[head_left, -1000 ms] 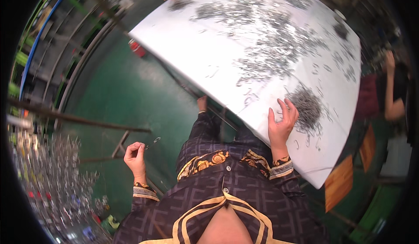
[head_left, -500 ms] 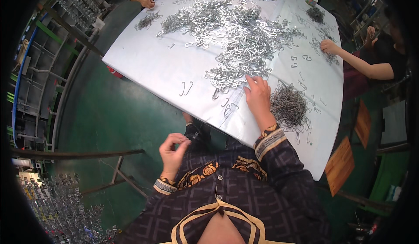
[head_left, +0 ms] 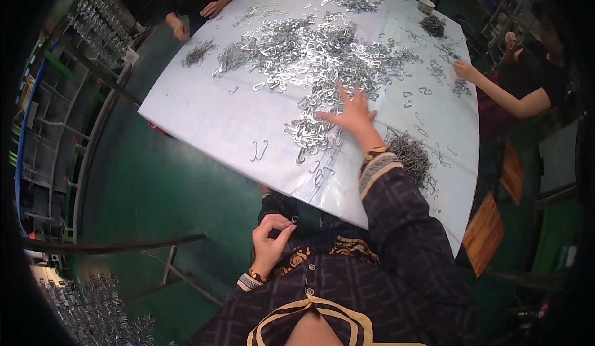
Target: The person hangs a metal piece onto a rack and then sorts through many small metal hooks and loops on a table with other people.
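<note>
My left hand is below the table's near edge, thumb and fingers pinched together. A small metal piece shows at its fingertips, too small to tell its exact kind. My right hand reaches over the table with its fingers spread, palm down on the near right part of a big heap of silvery metal hooks. Nothing shows gripped in it. Right of its wrist lies a heap of thin, dark bent wire pieces, partly behind my sleeve. Two loose bent wires lie left of the hooks.
The white-covered table carries smaller metal piles, one a dark pile beside a small tub. One person's hands are at the far left edge; another's hand works at the right. Wooden boards stand at right.
My right hand has moved forward and left onto the hooks, its fingers spreading. My left hand has moved right and slightly down, still pinched. The far-left person's hand has drawn outward from the table.
</note>
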### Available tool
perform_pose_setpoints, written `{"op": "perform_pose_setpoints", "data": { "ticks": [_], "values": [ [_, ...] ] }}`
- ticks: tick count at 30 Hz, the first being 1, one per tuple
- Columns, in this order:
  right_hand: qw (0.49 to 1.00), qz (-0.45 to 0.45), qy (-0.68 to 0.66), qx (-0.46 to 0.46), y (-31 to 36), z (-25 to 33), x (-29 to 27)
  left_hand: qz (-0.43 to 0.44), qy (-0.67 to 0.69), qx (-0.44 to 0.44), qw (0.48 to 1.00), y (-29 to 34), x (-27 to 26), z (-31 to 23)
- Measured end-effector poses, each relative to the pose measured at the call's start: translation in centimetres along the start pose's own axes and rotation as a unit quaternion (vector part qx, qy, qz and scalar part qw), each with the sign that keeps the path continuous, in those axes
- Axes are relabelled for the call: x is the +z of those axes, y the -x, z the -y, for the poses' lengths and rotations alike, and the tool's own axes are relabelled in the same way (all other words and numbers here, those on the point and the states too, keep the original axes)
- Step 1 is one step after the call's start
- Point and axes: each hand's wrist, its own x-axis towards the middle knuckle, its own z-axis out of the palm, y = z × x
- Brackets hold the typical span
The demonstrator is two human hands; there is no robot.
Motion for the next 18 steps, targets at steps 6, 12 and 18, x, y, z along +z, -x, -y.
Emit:
{"op": "perform_pose_setpoints", "data": {
  "ticks": [6,12,18],
  "values": [
    [0.981,-0.05,0.041,-0.183,-2.7,2.0,5.8,-0.023,0.002,-0.006,1.0,-0.3,-0.1,-0.1],
    [0.975,-0.135,-0.054,-0.168,-4.9,3.1,-1.0,-0.056,-0.002,-0.008,0.998,0.1,-1.0,0.6],
    [0.978,-0.116,-0.007,-0.176,-5.4,2.5,-4.3,-0.038,-0.01,0.012,0.999,-0.8,-1.8,0.6]
  ]
}}
